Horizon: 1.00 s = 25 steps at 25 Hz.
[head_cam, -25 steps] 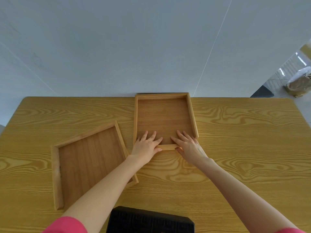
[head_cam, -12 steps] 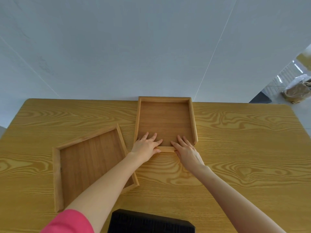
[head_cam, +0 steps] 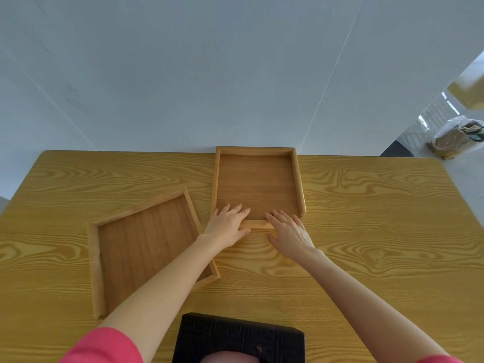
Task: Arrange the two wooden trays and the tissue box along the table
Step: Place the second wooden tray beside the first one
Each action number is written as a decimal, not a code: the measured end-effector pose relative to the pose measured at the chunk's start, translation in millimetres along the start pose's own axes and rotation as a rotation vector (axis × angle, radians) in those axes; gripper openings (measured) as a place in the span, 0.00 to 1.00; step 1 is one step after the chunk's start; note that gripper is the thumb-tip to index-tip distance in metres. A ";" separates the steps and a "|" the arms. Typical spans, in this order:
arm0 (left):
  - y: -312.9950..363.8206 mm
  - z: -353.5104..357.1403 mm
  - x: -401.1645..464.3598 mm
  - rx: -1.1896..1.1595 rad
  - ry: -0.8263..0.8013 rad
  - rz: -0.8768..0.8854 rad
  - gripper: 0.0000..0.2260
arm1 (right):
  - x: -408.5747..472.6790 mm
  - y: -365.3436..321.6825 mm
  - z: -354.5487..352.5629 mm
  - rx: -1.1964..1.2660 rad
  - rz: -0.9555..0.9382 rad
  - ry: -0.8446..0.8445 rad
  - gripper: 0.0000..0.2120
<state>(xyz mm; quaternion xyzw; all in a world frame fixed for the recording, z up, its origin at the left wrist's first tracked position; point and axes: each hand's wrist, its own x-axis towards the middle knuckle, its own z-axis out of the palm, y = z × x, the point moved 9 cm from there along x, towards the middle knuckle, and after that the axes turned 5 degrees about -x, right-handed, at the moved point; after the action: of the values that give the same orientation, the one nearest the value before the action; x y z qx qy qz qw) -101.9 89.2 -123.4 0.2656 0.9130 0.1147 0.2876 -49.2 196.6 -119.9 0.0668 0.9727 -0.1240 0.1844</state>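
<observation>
One wooden tray [head_cam: 258, 184] lies straight at the middle of the table's far edge. My left hand [head_cam: 227, 224] and my right hand [head_cam: 288, 229] lie flat on its low near edge, fingers spread and reaching a little into the tray, thumbs on the table side. A second wooden tray [head_cam: 146, 247] lies to the left, turned at an angle, and my left forearm crosses its near right corner. The black tissue box [head_cam: 238, 336] stands at the table's near edge, right below me between my arms.
The wooden table [head_cam: 379, 231] stands against a pale wall. Its right half and far left strip show bare wood. Beyond the right end, a bag [head_cam: 455, 137] sits on the floor.
My right hand has slid back a little, so its fingers reach less far into the far tray. The trays and the tissue box stay where they were; the view shifted slightly.
</observation>
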 end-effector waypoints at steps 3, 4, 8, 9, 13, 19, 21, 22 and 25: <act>-9.8 -7.8 -29.2 -0.047 0.099 -0.011 0.28 | -17.6 -20.9 -9.8 0.009 -0.020 0.087 0.26; -15.3 -11.0 -39.9 -0.063 0.127 -0.019 0.28 | -23.5 -30.4 -12.3 0.037 -0.024 0.096 0.26; -47.0 -26.2 -84.0 -0.099 0.254 -0.086 0.28 | -42.8 -72.3 -11.9 0.224 -0.015 0.062 0.24; -57.7 -28.7 -95.1 -0.106 0.278 -0.116 0.27 | -45.9 -82.2 -7.9 0.250 -0.011 0.049 0.23; -111.5 -34.3 -140.3 -0.137 0.357 -0.286 0.28 | -52.0 -114.5 18.5 0.273 0.037 -0.030 0.23; -203.2 -20.7 -196.2 -0.296 0.364 -0.613 0.35 | -43.3 -134.6 35.7 0.279 0.145 -0.041 0.23; -222.0 -13.2 -201.6 -0.357 0.336 -0.655 0.34 | -38.9 -137.5 37.7 0.256 0.185 -0.022 0.22; -228.2 -10.1 -202.0 -0.380 0.320 -0.663 0.32 | -36.7 -138.4 38.6 0.244 0.206 -0.012 0.21; -239.4 -5.3 -198.0 -0.372 0.298 -0.648 0.27 | -31.8 -138.5 39.7 0.227 0.273 0.040 0.18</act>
<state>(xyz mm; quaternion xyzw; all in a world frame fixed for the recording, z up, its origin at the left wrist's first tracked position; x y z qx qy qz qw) -68.1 -219.4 -113.9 -0.1121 0.9448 0.2186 0.2167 -30.7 50.4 -113.8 0.2213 0.9378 -0.2053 0.1714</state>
